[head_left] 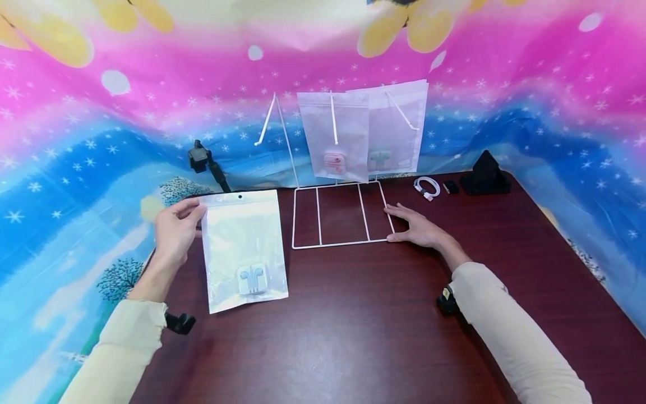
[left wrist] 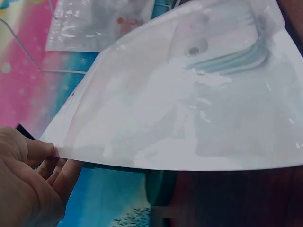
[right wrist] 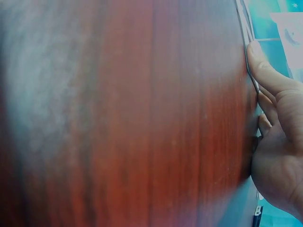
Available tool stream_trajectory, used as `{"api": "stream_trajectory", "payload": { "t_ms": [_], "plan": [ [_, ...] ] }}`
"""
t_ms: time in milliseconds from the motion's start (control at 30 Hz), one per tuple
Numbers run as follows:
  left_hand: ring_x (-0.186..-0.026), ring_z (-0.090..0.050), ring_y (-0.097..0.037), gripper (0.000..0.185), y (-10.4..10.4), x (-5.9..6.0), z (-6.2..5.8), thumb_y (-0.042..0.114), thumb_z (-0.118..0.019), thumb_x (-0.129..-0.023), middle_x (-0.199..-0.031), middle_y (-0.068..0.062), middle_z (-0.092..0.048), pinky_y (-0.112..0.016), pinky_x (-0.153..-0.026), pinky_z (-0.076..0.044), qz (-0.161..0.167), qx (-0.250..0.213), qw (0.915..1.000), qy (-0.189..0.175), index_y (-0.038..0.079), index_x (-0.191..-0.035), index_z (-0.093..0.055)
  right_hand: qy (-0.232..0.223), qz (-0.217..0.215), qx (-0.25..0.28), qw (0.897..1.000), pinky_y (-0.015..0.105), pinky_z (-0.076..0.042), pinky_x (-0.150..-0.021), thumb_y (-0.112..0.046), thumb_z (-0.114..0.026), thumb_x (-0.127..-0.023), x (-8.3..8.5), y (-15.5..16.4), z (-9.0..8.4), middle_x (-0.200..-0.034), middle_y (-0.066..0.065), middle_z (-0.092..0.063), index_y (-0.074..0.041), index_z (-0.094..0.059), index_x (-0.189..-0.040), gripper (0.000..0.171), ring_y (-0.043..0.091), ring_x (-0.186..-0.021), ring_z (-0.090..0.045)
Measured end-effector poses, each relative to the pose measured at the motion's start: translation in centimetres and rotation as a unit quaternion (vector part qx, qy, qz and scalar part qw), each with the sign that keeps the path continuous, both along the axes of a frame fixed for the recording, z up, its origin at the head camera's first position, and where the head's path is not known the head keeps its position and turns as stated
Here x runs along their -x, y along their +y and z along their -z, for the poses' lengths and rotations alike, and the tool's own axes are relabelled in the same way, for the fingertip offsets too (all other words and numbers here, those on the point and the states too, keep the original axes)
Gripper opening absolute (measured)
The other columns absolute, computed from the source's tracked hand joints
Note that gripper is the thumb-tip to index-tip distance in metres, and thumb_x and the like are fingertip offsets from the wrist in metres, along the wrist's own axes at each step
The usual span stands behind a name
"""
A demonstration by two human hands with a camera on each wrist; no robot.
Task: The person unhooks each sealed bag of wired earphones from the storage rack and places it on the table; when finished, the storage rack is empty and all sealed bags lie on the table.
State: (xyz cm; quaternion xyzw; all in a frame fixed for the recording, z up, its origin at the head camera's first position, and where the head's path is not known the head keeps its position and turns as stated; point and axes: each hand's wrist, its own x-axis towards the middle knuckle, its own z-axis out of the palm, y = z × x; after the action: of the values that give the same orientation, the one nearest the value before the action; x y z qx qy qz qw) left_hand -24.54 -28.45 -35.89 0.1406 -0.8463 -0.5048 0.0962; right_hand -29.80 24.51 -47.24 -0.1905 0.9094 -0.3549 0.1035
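My left hand (head_left: pixel 174 231) pinches a white zip bag (head_left: pixel 237 238) at its top left corner, between thumb and fingers. Through the bag's clear front, a case of white earphones (head_left: pixel 252 279) shows near the bottom. In the left wrist view the bag (left wrist: pixel 142 118) fills most of the picture. My right hand (head_left: pixel 423 229) touches the right front corner of a white wire display rack (head_left: pixel 343 243), its thumb and fingers stretched out. Two similar bags hang on the rack: one (head_left: pixel 348 126) with a pink case on the middle hook, another (head_left: pixel 401 120) on the right hook.
The rack's left hook (head_left: pixel 266 120) carries nothing. A coiled white cable (head_left: pixel 427 187), a small black item (head_left: pixel 451 187) and a black stand (head_left: pixel 485 175) lie at the back right. Behind the left hand stands a black clamp-like holder (head_left: pixel 200 157). A patterned cloth surrounds the table (head_left: pixel 323 336).
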Motion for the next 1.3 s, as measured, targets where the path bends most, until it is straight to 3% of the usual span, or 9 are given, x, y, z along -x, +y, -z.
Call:
{"api": "stream_trajectory", "payload": {
  "t_ms": [233, 467, 633, 800, 1067, 1300],
  "plan": [
    [-0.088, -0.067, -0.008, 0.042, -0.2, 0.9, 2.4, 0.028, -0.057, -0.108, -0.137, -0.017, -0.065, -0.026, -0.07, -0.061, 0.008, -0.008, 0.9993, -0.034, 0.01, -0.147, -0.06, 0.009, -0.01, 0.005, 1.0, 0.063, -0.015, -0.123, -0.029, -0.081, -0.092, 0.1, 0.0, 0.1, -0.17, 0.014, -0.027, -0.007, -0.036, -0.161, 0.085, 0.037, -0.16, -0.008],
    [-0.109, -0.067, -0.025, 0.045, -0.4, 1.2, 4.2, 0.031, -0.054, -0.109, -0.141, -0.016, -0.064, -0.024, -0.074, -0.06, 0.013, 0.006, 0.9972, -0.073, 0.012, -0.15, -0.056, 0.013, -0.011, 0.003, 1.0, 0.062, -0.016, -0.123, -0.03, -0.081, -0.092, 0.2, -0.2, 0.0, -0.169, 0.015, -0.028, -0.006, -0.036, -0.161, 0.085, 0.037, -0.159, -0.008],
    [-0.116, -0.066, -0.031, 0.045, -0.4, 1.7, 5.3, 0.03, -0.054, -0.109, -0.141, -0.017, -0.063, -0.025, -0.075, -0.06, 0.017, 0.011, 0.9963, -0.084, 0.011, -0.15, -0.056, 0.01, -0.007, 0.007, 1.0, 0.062, -0.015, -0.123, -0.029, -0.08, -0.093, 0.0, -0.2, 0.0, -0.17, 0.015, -0.027, -0.007, -0.036, -0.161, 0.085, 0.037, -0.159, -0.008],
    [-0.113, -0.066, -0.03, 0.045, -0.5, 2.0, 6.5, 0.03, -0.054, -0.109, -0.139, -0.018, -0.064, -0.026, -0.072, -0.059, 0.023, 0.014, 0.9947, -0.099, 0.01, -0.149, -0.058, 0.005, -0.004, 0.005, 1.0, 0.063, -0.015, -0.123, -0.028, -0.08, -0.093, -0.1, -0.2, -0.1, -0.17, 0.015, -0.026, -0.007, -0.036, -0.162, 0.084, 0.037, -0.16, -0.008],
    [-0.099, -0.07, -0.024, 0.045, -0.7, 2.6, 8.0, 0.028, -0.057, -0.108, -0.136, -0.022, -0.065, -0.033, -0.074, -0.061, 0.065, 0.04, 0.9907, -0.113, 0.007, -0.148, -0.057, 0.004, 0.003, 0.0, 1.0, 0.064, -0.013, -0.123, -0.028, -0.08, -0.094, -0.2, -0.2, -0.1, -0.17, 0.016, -0.025, -0.007, -0.036, -0.162, 0.084, 0.037, -0.159, -0.008],
    [-0.094, -0.071, -0.023, 0.044, -0.3, 3.2, 8.6, 0.025, -0.059, -0.107, -0.135, -0.024, -0.065, -0.033, -0.075, -0.062, 0.065, 0.034, 0.9897, -0.123, 0.005, -0.147, -0.058, 0.001, 0.006, 0.002, 1.0, 0.065, -0.013, -0.123, -0.028, -0.079, -0.094, -0.3, -0.1, -0.1, -0.171, 0.015, -0.024, -0.008, -0.035, -0.162, 0.084, 0.037, -0.16, -0.008]
  ]
}}
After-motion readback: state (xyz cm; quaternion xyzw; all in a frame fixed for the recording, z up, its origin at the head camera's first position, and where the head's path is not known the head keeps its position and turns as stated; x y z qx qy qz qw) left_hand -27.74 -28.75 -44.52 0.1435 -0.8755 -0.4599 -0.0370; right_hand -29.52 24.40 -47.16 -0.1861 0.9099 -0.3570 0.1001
